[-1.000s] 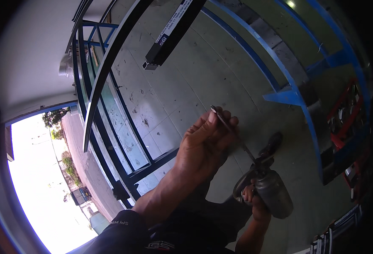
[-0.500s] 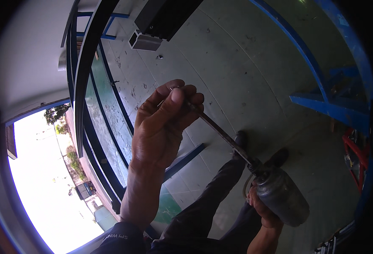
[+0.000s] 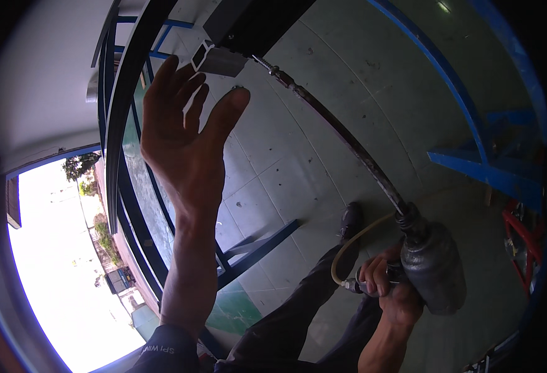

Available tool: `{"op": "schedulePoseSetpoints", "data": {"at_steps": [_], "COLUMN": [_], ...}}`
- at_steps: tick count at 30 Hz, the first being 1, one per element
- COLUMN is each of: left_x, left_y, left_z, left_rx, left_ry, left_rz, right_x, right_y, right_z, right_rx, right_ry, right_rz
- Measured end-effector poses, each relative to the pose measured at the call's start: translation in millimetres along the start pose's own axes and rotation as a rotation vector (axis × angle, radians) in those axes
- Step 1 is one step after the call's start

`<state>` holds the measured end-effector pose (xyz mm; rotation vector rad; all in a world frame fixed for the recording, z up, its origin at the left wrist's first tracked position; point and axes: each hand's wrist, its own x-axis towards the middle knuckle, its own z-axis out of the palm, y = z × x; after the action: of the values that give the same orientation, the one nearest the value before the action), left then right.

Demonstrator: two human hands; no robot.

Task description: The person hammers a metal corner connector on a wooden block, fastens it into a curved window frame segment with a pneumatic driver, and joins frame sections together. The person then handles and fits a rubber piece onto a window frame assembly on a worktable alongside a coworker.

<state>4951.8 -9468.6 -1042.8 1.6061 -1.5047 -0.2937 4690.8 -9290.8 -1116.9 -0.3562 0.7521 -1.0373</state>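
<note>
Pneumatic driver [image 3: 435, 267] in use position, seen from above. The right hand [image 3: 388, 283] was wrapped firmly around the handle, below the bulky grey body; the long shaft [image 3: 354, 146] slanted up and leftward, bearing a screw [image 3: 265, 64] at its tip. The screw point lay beside the lower edge of a black profile [image 3: 255, 25]; contact could not be told. The left hand [image 3: 183, 137] was spread wide, with nothing visible in its grasp, its fingertips near the cut end of a grey hollow tube [image 3: 220, 63].

The driver was probably heavy and rigid, best held by its handle; its worn metal might have been slippery, and the flexible air hose [image 3: 348, 248] likely trailed with it. The tube's rim looked hard-edged. Room remained over the tiled floor [image 3: 323, 186], short of a blue frame [image 3: 485, 171] at right.
</note>
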Motion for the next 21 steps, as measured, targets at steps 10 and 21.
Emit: {"op": "schedulePoseSetpoints", "data": {"at_steps": [10,21], "left_x": [37,63], "left_y": [-5,-35], "left_z": [-5,-33], "left_rx": [-0.131,-0.788], "left_ry": [-0.156,-0.812], "left_rz": [0.085,0.040], "right_x": [17,34], "right_y": [-12,-10], "right_z": [1,14], "right_rx": [-0.051,-0.091], "right_ry": [-0.158,-0.173], "right_rz": [-0.200,-0.242]}}
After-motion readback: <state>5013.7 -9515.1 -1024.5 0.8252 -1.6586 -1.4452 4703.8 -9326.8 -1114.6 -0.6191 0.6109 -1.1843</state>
